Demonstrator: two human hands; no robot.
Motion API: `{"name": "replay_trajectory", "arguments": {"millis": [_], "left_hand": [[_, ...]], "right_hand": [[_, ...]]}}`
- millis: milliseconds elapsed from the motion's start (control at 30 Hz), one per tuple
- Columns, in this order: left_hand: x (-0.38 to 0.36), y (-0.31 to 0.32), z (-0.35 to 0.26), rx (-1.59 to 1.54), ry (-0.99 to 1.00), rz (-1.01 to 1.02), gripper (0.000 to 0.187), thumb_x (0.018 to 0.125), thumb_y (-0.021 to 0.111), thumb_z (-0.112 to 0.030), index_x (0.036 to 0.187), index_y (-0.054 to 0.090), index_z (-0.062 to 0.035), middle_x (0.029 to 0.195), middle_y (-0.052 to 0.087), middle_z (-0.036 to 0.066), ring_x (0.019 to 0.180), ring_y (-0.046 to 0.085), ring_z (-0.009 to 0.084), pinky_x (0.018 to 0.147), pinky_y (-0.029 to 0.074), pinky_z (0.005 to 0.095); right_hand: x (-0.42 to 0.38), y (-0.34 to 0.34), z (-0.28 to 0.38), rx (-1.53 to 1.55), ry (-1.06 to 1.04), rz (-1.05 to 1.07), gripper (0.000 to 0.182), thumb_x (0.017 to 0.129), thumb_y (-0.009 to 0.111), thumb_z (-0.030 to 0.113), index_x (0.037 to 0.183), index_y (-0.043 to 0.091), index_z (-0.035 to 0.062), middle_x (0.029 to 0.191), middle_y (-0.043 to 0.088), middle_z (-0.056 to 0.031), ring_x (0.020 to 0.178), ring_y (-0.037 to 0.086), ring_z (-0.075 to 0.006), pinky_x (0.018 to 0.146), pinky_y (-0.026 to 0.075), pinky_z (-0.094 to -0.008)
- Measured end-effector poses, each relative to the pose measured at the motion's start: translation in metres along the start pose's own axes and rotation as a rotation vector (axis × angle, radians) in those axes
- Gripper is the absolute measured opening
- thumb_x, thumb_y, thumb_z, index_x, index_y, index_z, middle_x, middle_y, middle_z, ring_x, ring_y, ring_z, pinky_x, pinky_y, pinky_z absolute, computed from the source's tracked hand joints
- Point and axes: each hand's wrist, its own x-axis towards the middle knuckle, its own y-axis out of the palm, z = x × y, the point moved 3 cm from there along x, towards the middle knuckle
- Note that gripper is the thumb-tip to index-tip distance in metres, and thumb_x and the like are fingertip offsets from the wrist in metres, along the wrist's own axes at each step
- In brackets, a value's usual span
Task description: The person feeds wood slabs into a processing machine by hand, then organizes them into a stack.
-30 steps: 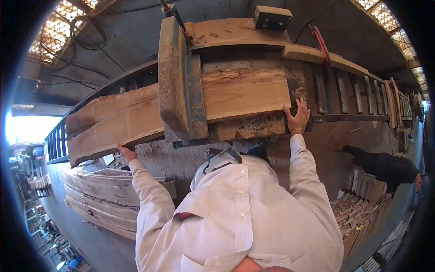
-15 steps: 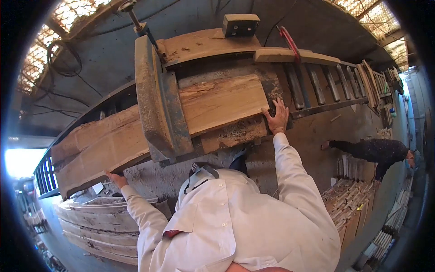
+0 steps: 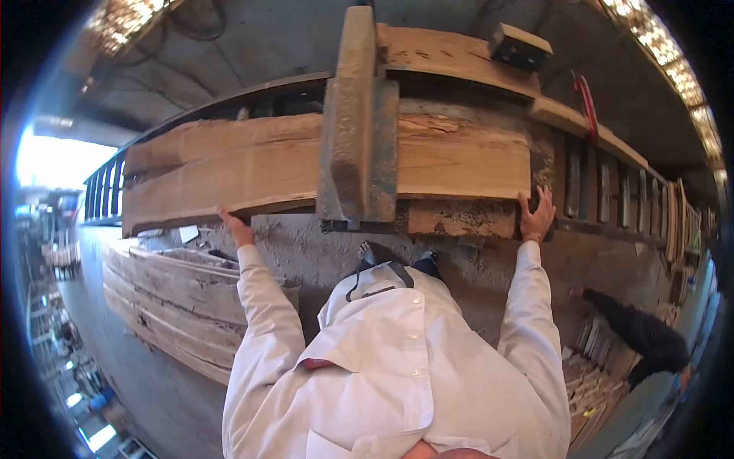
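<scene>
A long wooden plank [image 3: 252, 164] with a rough, split far edge passes beneath the dusty metal guard [image 3: 348, 145] of a saw-like machine. My left hand [image 3: 238, 228] is at the plank's near edge, left of the guard. Its thumb or finger shows at the edge, and the other fingers seem to be underneath, out of sight. My right hand [image 3: 537, 216] is at the plank's right end, fingers spread upward over the machine bed [image 3: 543, 157], thumb by the near corner. Any blade is hidden by the guard.
A wooden fence piece [image 3: 585, 131] and a red clamp [image 3: 586, 107] are along the far right side, near metal rollers [image 3: 604, 195]. Stacked slabs [image 3: 176, 298] stand at lower left. Another person [image 3: 646, 333] is at right, beside piled boards [image 3: 596, 390].
My view has turned, so the machine and plank appear more level and further right. Both hands remain by the plank. The other person appears lower in view.
</scene>
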Motion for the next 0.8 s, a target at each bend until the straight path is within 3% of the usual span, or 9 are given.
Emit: {"name": "replay_trajectory", "arguments": {"millis": [67,133,200,267,367,467,567,667,800], "left_hand": [[-0.012,0.006,-0.040,-0.265,-0.209,-0.063,0.092,0.074,0.064,0.010,0.153,0.017,0.0108,0.154,0.036,0.029,0.146,0.034,0.0386,0.122,0.029,0.0395],[-0.005,0.004,-0.032,-0.486,-0.350,-0.151,0.088,0.080,0.064,0.002,0.154,0.018,0.0107,0.157,0.031,0.029,0.147,0.032,0.0374,0.121,0.030,0.0386],[0.001,0.007,-0.008,-0.586,-0.411,-0.247,0.086,0.084,0.063,-0.016,0.153,0.019,0.0113,0.153,0.037,0.030,0.142,0.038,0.0366,0.118,0.033,0.0404],[0.022,0.016,0.040,-0.391,-0.293,-0.342,0.088,0.088,0.061,-0.034,0.152,0.021,0.0119,0.148,0.042,0.030,0.136,0.044,0.0359,0.114,0.037,0.0421],[0.071,0.025,0.132,0.654,0.242,-0.493,0.099,0.094,0.059,-0.060,0.150,0.024,0.0127,0.142,0.050,0.031,0.128,0.054,0.0347,0.109,0.042,0.0448],[0.081,0.049,0.147,0.103,-0.057,-0.656,0.103,0.091,0.060,-0.064,0.144,0.029,0.0183,0.132,0.056,0.035,0.115,0.064,0.0370,0.098,0.052,0.0470],[0.045,0.053,0.038,-0.101,-0.550,-0.828,0.099,0.090,0.058,-0.069,0.129,0.043,0.0209,0.121,0.061,0.036,0.106,0.067,0.0407,0.091,0.054,0.0485],[0.027,0.048,-0.012,-0.123,-0.690,-0.884,0.101,0.088,0.056,-0.074,0.113,0.056,0.0236,0.110,0.066,0.037,0.097,0.070,0.0445,0.084,0.057,0.0500],[0.010,0.041,-0.055,-0.101,-0.741,-0.812,0.103,0.087,0.056,-0.075,0.115,0.054,0.0233,0.111,0.065,0.039,0.100,0.068,0.0460,0.085,0.056,0.0509]], "right_hand": [[0.001,0.002,-0.002,-0.001,0.003,0.012,0.079,0.089,0.055,0.072,0.143,0.054,0.0143,0.159,0.039,-0.0089,0.151,0.028,-0.0250,0.125,0.014,-0.0495],[0.002,0.003,-0.005,-0.003,-0.003,0.027,0.077,0.090,0.054,0.072,0.144,0.054,0.0167,0.160,0.037,-0.0084,0.152,0.026,-0.0251,0.125,0.013,-0.0506],[0.003,0.009,-0.007,0.019,0.022,0.056,0.076,0.090,0.054,0.072,0.144,0.053,0.0181,0.161,0.035,-0.0088,0.152,0.025,-0.0267,0.124,0.011,-0.0530],[0.007,0.018,-0.016,0.057,0.026,0.106,0.074,0.092,0.051,0.071,0.145,0.053,0.0187,0.163,0.033,-0.0103,0.153,0.022,-0.0304,0.123,0.008,-0.0577],[0.005,0.022,-0.010,0.112,0.045,0.145,0.075,0.093,0.050,0.071,0.145,0.053,0.0162,0.163,0.032,-0.0116,0.153,0.021,-0.0317,0.123,0.008,-0.0587],[0.000,0.027,0.002,0.025,0.075,0.099,0.077,0.094,0.048,0.071,0.145,0.052,0.0133,0.162,0.032,-0.0128,0.154,0.020,-0.0314,0.123,0.008,-0.0587],[0.003,0.038,-0.002,0.006,0.121,0.106,0.081,0.093,0.050,0.071,0.145,0.051,0.0082,0.162,0.033,-0.0140,0.154,0.020,-0.0315,0.123,0.007,-0.0589],[-0.008,0.036,0.006,0.157,0.149,0.085,0.081,0.094,0.054,0.067,0.144,0.050,0.0040,0.162,0.033,-0.0163,0.153,0.021,-0.0321,0.124,0.009,-0.0552],[-0.051,0.010,0.018,0.301,0.161,0.020,0.074,0.096,0.059,0.056,0.143,0.050,0.0004,0.157,0.038,-0.0193,0.150,0.027,-0.0329,0.123,0.018,-0.0489]]}}
